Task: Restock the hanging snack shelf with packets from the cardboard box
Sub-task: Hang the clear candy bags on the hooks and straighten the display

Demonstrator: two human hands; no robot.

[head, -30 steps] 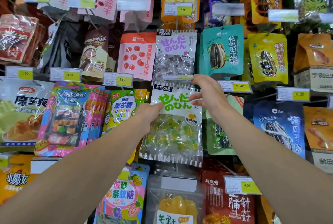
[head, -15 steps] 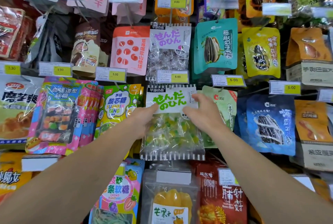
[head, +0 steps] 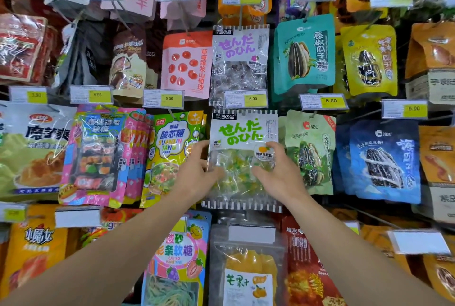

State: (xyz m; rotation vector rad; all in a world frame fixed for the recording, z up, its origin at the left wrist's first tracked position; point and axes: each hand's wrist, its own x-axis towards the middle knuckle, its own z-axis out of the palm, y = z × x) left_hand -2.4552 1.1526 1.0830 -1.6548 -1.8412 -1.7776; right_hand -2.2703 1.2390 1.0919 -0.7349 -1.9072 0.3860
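Note:
A clear candy packet with green lettering (head: 242, 130) hangs in the middle row of the snack shelf, its top just under a 5.00 price tag (head: 246, 100). My left hand (head: 197, 175) holds the packet's left edge, thumb on the front. My right hand (head: 278, 175) holds its right side, fingertips by the round orange sticker. A matching packet with purple lettering (head: 240, 59) hangs directly above. The cardboard box is out of view.
Packets crowd every side: a green sour-candy bag (head: 172, 153) to the left, a pale green sunflower-seed bag (head: 310, 155) to the right, a mango packet (head: 248, 273) below. Price-tag holders (head: 322, 102) stick out on hooks between the rows.
Both hands have slid down from the packet's top corners to its middle. The packet now hangs flat under the price tag, and the camera has come closer.

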